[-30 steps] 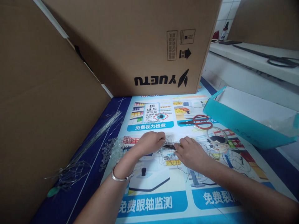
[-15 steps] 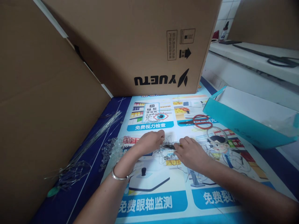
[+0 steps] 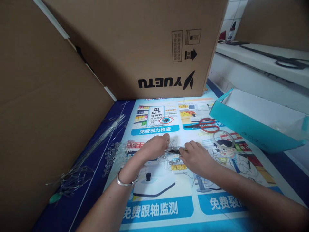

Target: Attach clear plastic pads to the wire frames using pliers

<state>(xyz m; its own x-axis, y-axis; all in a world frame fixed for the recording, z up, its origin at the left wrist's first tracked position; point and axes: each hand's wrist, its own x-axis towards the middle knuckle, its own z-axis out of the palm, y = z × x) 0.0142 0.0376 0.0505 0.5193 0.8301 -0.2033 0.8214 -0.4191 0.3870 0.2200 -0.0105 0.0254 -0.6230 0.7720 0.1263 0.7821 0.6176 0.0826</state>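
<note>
My right hand (image 3: pixel 196 158) is closed around a pair of small pliers (image 3: pixel 174 151), whose dark jaws point left toward my other hand. My left hand (image 3: pixel 156 146) pinches at a tangle of thin wire and clear beads (image 3: pixel 172 161); which strand sits in its fingertips is hidden. The plier tips reach the wire close to those fingers. Loose clear beads (image 3: pixel 116 154) lie in a heap left of my left wrist, which wears a silver bangle (image 3: pixel 124 183). Beyond my right hand rest red-handled scissors (image 3: pixel 205 125) and a coil of thin wire (image 3: pixel 224 140).
Large cardboard panels (image 3: pixel 135 48) stand at the back and left. A teal box (image 3: pixel 258 129) with a white inside is at the right. Cut wires (image 3: pixel 103 135) and a wire bundle (image 3: pixel 74 180) lie along the left. Black long-handled shears (image 3: pixel 287 61) rest on a ledge.
Both hands stay almost in the same place, with the pliers still at the wire. The whole view has shifted very slightly.
</note>
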